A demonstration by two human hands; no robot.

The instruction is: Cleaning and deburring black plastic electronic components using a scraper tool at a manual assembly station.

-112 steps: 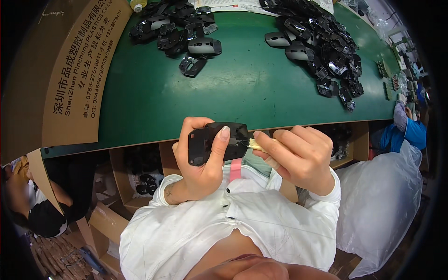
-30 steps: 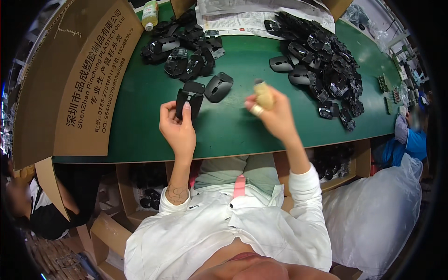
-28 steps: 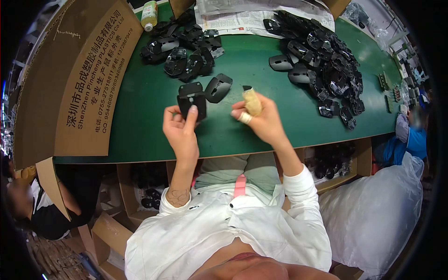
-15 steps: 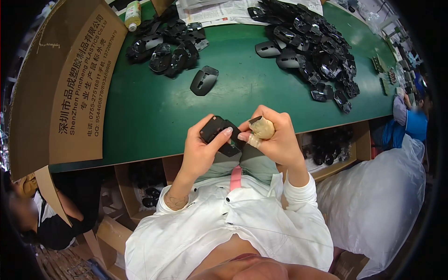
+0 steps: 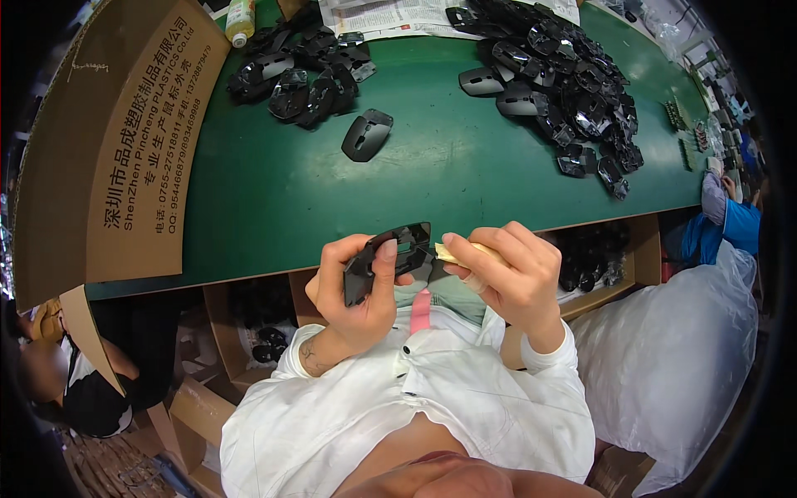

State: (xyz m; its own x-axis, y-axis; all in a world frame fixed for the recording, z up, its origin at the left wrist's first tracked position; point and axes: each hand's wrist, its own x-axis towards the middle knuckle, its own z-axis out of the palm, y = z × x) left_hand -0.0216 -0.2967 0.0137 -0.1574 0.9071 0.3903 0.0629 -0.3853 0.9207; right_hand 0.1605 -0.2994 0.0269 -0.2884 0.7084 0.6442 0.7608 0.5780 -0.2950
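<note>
The person's left hand [image 5: 359, 292] had a closed grip on a black computer-mouse shell [image 5: 410, 239], thumb pressed across its face and fingers behind it, the piece tilted so that its cut-out end pointed toward two o'clock. At three o'clock from that shell, the right hand [image 5: 521, 274] pinched a slim tool wrapped in pale yellow [image 5: 475, 252] in a narrow grip, the tip aimed at nine o'clock and right beside the shell; whether the two touched could not be told. Both hands were raised at the near edge of a green tabletop [image 5: 432, 178]. Taking the hands as the dial's centre, a single dark mouse cover [image 5: 368, 136] lay at eleven o'clock, apart from the left heap of shells [image 5: 320, 93] farther out on the same bearing. A larger right heap of shells [image 5: 588, 98] spread at one o'clock, and newspaper [image 5: 398, 18] lay at twelve. A cardboard box [image 5: 141, 62] stood at ten o'clock, while a bulging translucent plastic bag [image 5: 672, 349] sat at four, off the tabletop.
</note>
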